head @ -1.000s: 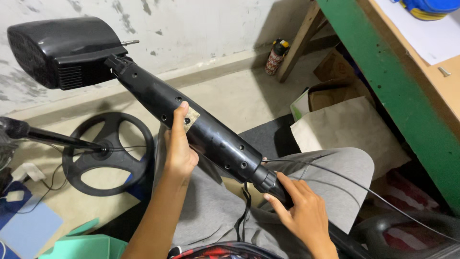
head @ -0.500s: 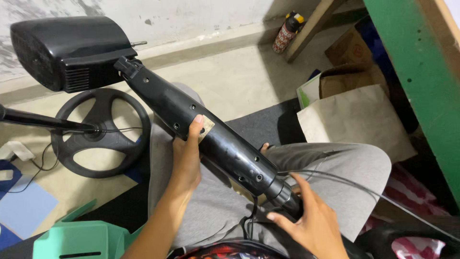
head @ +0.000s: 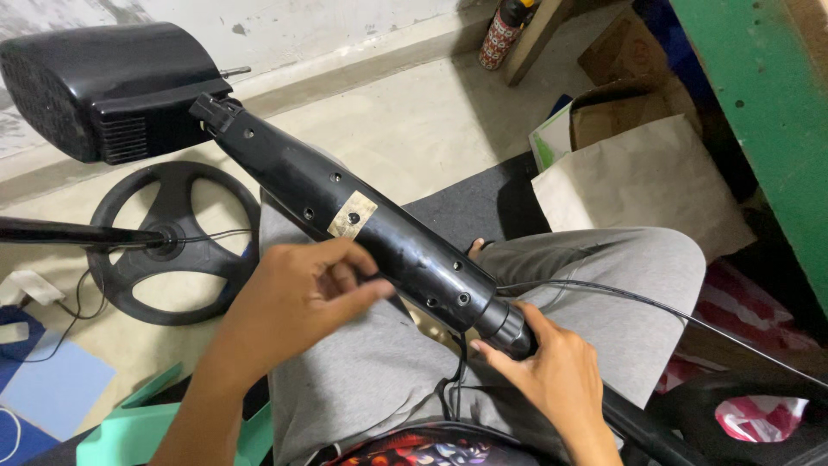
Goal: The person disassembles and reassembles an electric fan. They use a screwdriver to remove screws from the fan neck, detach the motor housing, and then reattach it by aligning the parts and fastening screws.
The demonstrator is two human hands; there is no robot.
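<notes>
Over on the concrete floor there's a round black spoked base with a thin cable trailing off it, plus a white plug adapter sitting near a light blue sheet by the left edge. A patterned spray can stands up against the wall next to a leaning wooden plank, and right of that a brown paper bag rests in front of an open cardboard box. A green painted beam runs down the right side, a mint green plastic stool shows at the bottom left, and a red and white plastic bag sits bottom right.

Tube slants across lap; motor housing at far end; round base left on floor.
</notes>
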